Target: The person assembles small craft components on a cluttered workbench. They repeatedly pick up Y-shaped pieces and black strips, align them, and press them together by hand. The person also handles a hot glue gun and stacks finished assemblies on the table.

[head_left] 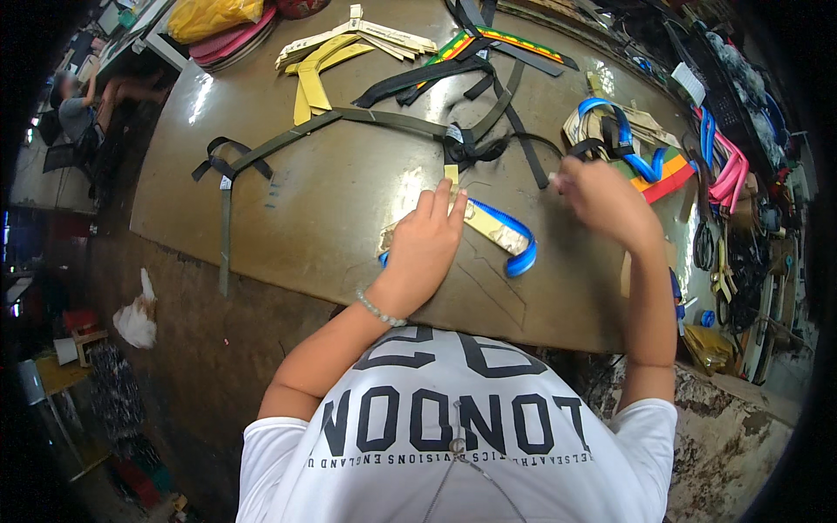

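Note:
My left hand (427, 240) lies flat with its fingers stretched over a cream, Y-shaped flat piece (495, 228) near the table's front edge, pressing on it. A blue strip (521, 260) with a pale edge runs along that piece and curls round its right end. To the right, my right hand (604, 199) is raised a little over the table with its fingers pinched. A small pale tip shows at them, blurred, so what they hold cannot be made out. Thin outlines are drawn on the table just in front of the cream piece.
Dark green and black straps (392, 120) lie across the brown table (187, 183). Beyond are cream and yellow Y-shaped pieces (311, 91) and a striped strap (514, 42). Blue strips and cream pieces (641, 131) pile up at right. A person (78, 113) sits at far left.

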